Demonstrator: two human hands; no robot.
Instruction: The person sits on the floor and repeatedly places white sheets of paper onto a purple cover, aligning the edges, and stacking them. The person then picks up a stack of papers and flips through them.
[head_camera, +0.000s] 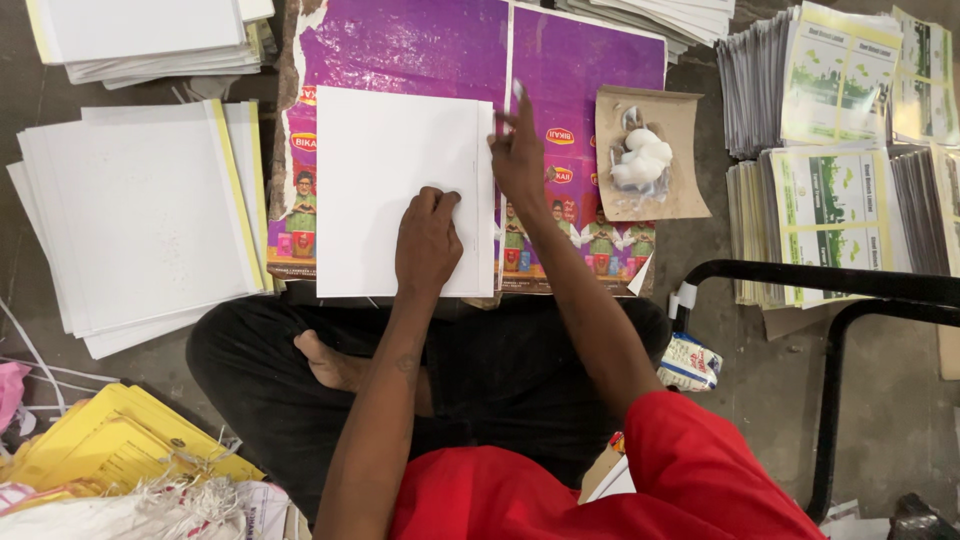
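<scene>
Two bare hands press on a white sheet stack, seen from above.

Left to right: loose white sheets (140, 215) lie on the floor; the left hand (427, 243), fingers curled and gripping nothing, presses the white stack (390, 170). The right hand (518, 155) rides the stack's right edge, perhaps with glue. Beyond, white paste (640, 160) sits on brown cardboard (690, 190).

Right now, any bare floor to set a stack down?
Bare floor between the purple sheet and printed stacks; also lower right by the black frame. Left is crowded: white stacks, yellow papers.
</scene>
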